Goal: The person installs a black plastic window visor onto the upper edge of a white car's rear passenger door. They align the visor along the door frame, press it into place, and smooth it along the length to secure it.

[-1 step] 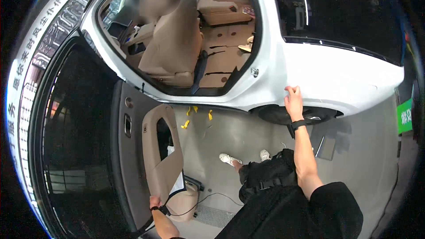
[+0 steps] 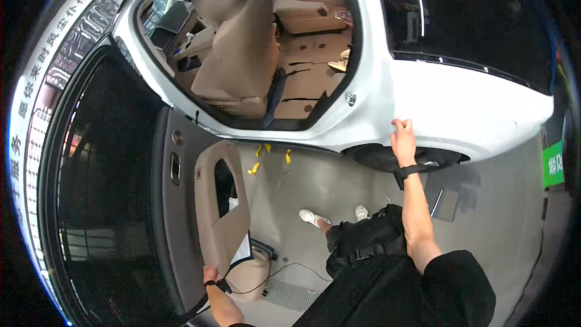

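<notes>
White car [image 2: 463,106] across top and right of frame. Door [image 2: 180,206] swung open, left side. Right hand [image 2: 403,142], right of centre, by car's flank: grip loosely spread, nothing held. Left hand [image 2: 210,274], lower left, at door; can't tell its grip. Cable [image 2: 290,264], lower centre: might snag if door swings.

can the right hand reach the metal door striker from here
Probably yes: only white bodywork shows between the right hand and the metal striker, with nothing visible blocking it.
</notes>
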Available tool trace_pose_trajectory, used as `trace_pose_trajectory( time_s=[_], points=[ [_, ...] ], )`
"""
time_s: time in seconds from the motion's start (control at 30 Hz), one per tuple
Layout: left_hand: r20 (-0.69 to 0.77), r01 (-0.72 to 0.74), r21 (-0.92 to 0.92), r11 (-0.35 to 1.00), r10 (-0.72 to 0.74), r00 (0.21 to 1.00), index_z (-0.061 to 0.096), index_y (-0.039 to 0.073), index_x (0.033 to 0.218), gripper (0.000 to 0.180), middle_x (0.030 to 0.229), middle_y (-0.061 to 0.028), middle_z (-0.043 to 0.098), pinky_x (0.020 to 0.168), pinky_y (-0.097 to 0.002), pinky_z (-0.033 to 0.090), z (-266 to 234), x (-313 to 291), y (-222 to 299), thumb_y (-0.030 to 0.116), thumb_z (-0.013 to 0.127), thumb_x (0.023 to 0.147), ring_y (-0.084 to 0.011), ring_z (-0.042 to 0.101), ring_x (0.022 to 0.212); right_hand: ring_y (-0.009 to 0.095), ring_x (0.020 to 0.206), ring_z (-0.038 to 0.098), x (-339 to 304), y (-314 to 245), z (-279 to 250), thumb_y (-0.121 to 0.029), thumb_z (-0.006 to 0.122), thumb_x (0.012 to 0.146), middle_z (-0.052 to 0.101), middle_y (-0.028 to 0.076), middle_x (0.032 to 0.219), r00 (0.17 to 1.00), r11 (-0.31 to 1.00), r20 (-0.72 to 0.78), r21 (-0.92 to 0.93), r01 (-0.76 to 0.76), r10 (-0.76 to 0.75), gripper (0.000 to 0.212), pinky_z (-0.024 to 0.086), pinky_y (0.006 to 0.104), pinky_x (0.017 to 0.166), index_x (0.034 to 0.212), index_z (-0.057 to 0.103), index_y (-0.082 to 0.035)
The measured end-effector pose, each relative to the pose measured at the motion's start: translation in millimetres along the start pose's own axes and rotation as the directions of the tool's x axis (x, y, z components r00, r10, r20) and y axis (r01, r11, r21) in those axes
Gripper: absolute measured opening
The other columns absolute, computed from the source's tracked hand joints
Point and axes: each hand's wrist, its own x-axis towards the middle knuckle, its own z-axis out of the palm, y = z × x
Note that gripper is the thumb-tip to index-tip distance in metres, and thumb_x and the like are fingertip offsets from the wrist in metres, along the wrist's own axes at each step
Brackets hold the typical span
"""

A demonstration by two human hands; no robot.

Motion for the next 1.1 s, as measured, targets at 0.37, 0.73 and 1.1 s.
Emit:
trace_pose_trajectory(
  time_s=[0.37,0.73,1.1],
  points=[
    [-0.120,0.135,-0.055,0.989,-0.141,0.983,0.042,0.009,0.087,0.032,0.074,-0.0123,0.052,0.031,-0.0316,0.038,-14,4,-11,0.026,0.068,0.079,-0.0200,0.050,0.046,0.035,0.078,0.056,6,-17,13,-0.007,0.056,0.078,0.043,0.013,0.095,0.999,0.997,0.003,-0.067,-0.048,0.049,0.019,0.047,0.0441,0.067,0.096,0.055,-0.008],
    [-0.150,0.089,0.049,0.995,-0.080,0.985,0.040,0.012,0.091,0.038,0.081,-0.0082,0.049,0.042,-0.0292,0.048,-2,4,-11,0.028,0.071,0.077,-0.0212,0.052,0.062,0.038,0.074,0.057,7,-12,13,-0.004,0.056,0.076,0.044,0.017,0.096,1.000,0.995,-0.009,-0.094,-0.011,0.010,0.021,0.047,0.0458,0.065,0.096,0.052,-0.004],
    [-0.001,0.215,0.150,0.965,-0.217,0.976,0.042,0.012,0.094,0.038,0.085,-0.0080,0.050,0.045,-0.0282,0.048,-18,27,-30,0.030,0.071,0.078,-0.0194,0.052,0.066,0.038,0.076,0.058,7,-23,17,-0.007,0.057,0.075,0.042,0.017,0.101,0.997,0.986,0.034,-0.153,-0.063,0.069,0.021,0.048,0.0454,0.066,0.095,0.052,-0.004]
  ],
)
